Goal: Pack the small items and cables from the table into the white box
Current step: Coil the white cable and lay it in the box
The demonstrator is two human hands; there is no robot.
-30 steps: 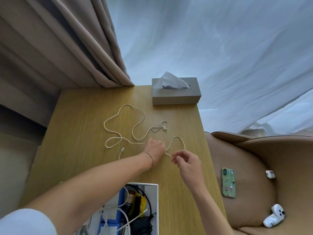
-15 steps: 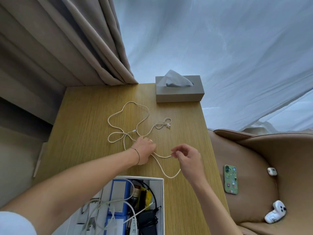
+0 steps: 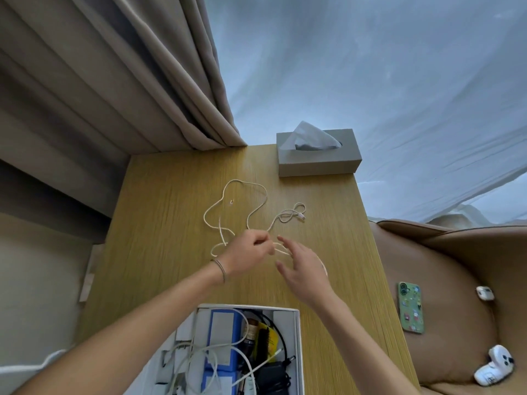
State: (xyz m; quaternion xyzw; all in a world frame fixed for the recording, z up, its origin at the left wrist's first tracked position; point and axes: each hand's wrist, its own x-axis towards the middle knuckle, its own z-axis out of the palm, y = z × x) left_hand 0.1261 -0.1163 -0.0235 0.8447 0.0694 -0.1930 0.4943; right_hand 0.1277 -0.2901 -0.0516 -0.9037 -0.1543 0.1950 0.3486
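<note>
Nearest to us, at the front edge of the wooden table (image 3: pixel 159 252), sits the white box (image 3: pixel 296 346), already holding blue cartons, a black adapter and a tangle of white and black leads. Just beyond it our two forearms reach out over the tabletop. Our left hand (image 3: pixel 248 256), a thin bracelet at its wrist, has its fingers curled and pinches the white cable (image 3: pixel 256 212) near the middle of the table. Our right hand (image 3: pixel 302 269) hovers just beside it with fingers spread and relaxed, gripping nothing; it is blurred, and we cannot tell whether it touches the strand passing beneath it. From the left hand the cable runs away in loose loops across the wood, one plug end lying in a small knot toward the right. Farther back a grey tissue box (image 3: pixel 319 163) stands at the table's far edge, a tissue poking up. Off to the right, on the brown seat, lie a green phone (image 3: pixel 410 307) and small white gadgets
</note>
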